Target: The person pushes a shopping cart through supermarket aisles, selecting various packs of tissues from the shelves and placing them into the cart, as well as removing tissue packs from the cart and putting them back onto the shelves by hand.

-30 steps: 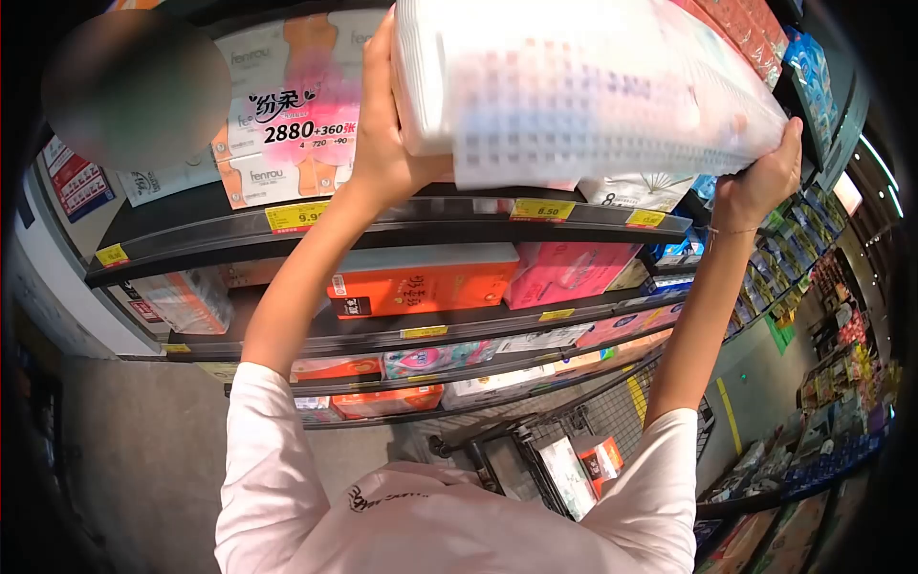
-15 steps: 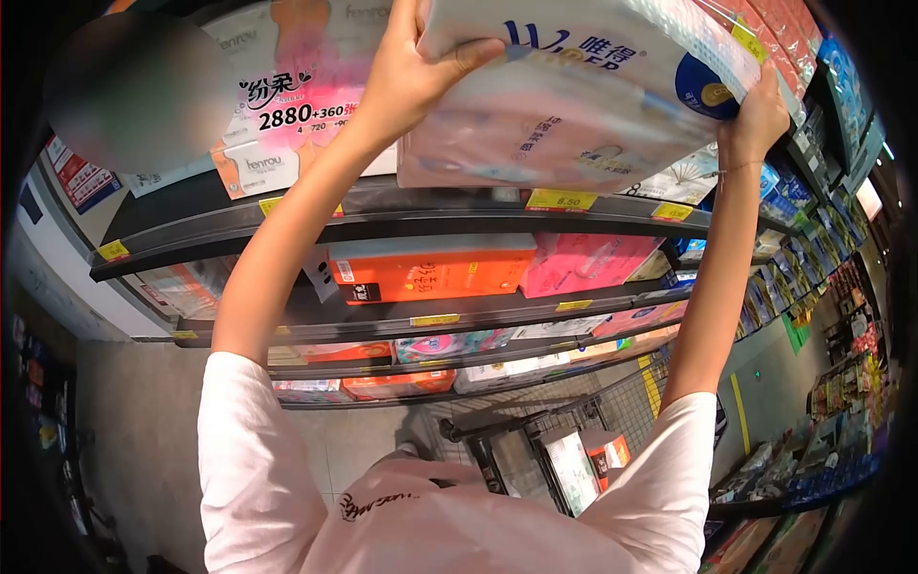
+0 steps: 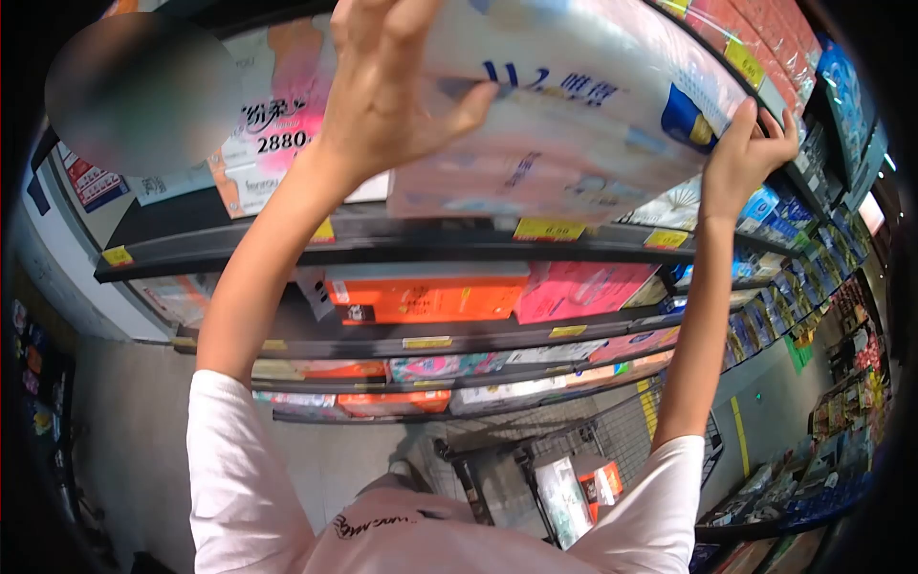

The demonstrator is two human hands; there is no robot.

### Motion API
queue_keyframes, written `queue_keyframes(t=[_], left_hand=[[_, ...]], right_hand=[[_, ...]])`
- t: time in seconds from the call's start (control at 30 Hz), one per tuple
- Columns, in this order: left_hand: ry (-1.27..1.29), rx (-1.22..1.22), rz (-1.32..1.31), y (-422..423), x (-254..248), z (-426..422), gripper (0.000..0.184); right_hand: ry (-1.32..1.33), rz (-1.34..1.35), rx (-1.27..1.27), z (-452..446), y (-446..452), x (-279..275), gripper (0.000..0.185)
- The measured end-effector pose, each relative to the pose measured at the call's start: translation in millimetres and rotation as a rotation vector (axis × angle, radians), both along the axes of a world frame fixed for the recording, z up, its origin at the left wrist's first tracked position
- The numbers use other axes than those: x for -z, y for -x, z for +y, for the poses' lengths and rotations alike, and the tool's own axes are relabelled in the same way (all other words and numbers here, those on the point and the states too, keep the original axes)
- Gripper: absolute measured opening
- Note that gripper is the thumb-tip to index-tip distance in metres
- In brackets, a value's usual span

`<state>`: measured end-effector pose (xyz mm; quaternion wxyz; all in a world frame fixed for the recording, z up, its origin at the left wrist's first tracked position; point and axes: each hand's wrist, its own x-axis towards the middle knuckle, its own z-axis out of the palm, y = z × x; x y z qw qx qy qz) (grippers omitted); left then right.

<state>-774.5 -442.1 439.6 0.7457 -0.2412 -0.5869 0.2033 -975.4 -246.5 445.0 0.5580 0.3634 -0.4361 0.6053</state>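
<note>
A large plastic-wrapped pack of tissues [image 3: 535, 143], pale pink and white with blue lettering, stands at the front of the upper shelf [image 3: 363, 230]. My left hand [image 3: 382, 105] is at its left end, fingers spread and thumb stretched across the front; some fingertips are cut off by the frame's top. At the right end, my right hand [image 3: 744, 163] touches the wrapper near a dark blue label, its fingers apart and loosely bent rather than wrapped around the pack. Left of the pack is a white and pink tissue pack [image 3: 263, 139].
Orange tissue packs [image 3: 426, 297] and pink packs [image 3: 583, 290] fill the shelf below. A shopping cart [image 3: 497, 478] holding a few packages stands by my body. More stocked shelves line the aisle at right. A blurred round patch covers the upper left.
Both hands have loosened from the pack: the left fingers have spread and the right fingers have come off its corner. The view has shifted, so the shelves appear lower.
</note>
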Motion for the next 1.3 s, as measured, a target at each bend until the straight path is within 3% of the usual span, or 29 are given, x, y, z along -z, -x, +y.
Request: queue_keyframes(t=[0.1, 0.13, 0.2, 0.23, 0.43, 0.5, 0.6, 0.67, 0.77, 0.9, 0.97, 1.03, 1.07, 1.1, 1.13, 1.2, 1.23, 1.3], left_hand=[[-0.075, -0.181, -0.117, -13, -10, 21, 0.074], [-0.113, -0.303, 0.032, -12, -14, 24, 0.073], [-0.147, -0.312, 0.040, -12, -16, 37, 0.056], [-0.138, -0.199, -0.107, -11, -13, 45, 0.039], [-0.257, -0.313, -0.160, -2, 12, 31, 0.035], [-0.302, -0.287, -0.154, 7, 13, 23, 0.030], [-0.437, -0.267, -0.274, 20, 4, 2, 0.042], [-0.351, -0.208, -0.190, 23, 2, 1, 0.024], [-0.428, -0.165, -0.228, 26, 0, -4, 0.027], [-0.514, -0.175, -0.293, 25, -2, -4, 0.027], [-0.575, -0.129, -0.330, 27, 3, -8, 0.030], [-0.600, 0.096, -0.345, 29, 8, -11, 0.032], [-0.544, -0.090, -0.365, 24, 8, -11, 0.039], [-0.559, -0.093, -0.381, 23, 13, -5, 0.039], [-0.565, 0.020, -0.363, 25, 18, 3, 0.044], [-0.582, 0.136, -0.275, 25, 37, -9, 0.053], [-0.741, 0.133, -0.460, 18, 56, -7, 0.061], [-0.971, 0.232, -0.675, 5, 81, -6, 0.056]], right_hand=[[-0.155, 0.228, 0.202, -4, -22, 7, 0.020], [-0.167, 0.177, 0.170, -7, -23, 11, 0.020], [-0.165, 0.167, 0.173, -9, -20, 12, 0.021], [-0.174, 0.161, 0.196, -10, -16, 14, 0.021], [-0.196, 0.134, 0.146, -21, -6, 26, 0.022], [-0.232, 0.194, 0.175, -29, 6, 25, 0.022], [-0.278, 0.133, 0.318, -53, 14, 25, 0.024], [-0.220, 0.125, 0.323, -62, 18, 23, 0.024], [-0.140, 0.152, 0.290, -68, 22, 21, 0.022], [-0.262, 0.115, 0.289, -59, 22, 7, 0.018], [-0.443, -0.093, 0.337, -58, 22, -2, 0.018], [-0.498, -0.148, 0.358, -58, 27, -5, 0.022], [-0.441, 0.085, 0.417, -58, 40, -5, 0.020], [-0.381, 0.316, 0.468, -56, 39, -2, 0.022], [-0.352, 0.066, 0.188, -54, 37, 2, 0.022], [-0.174, 0.036, -0.090, -50, 35, 13, 0.027], [-0.102, -0.014, -0.209, -48, 32, 21, 0.029], [-0.095, -0.122, -0.296, -50, 19, 52, 0.032]])
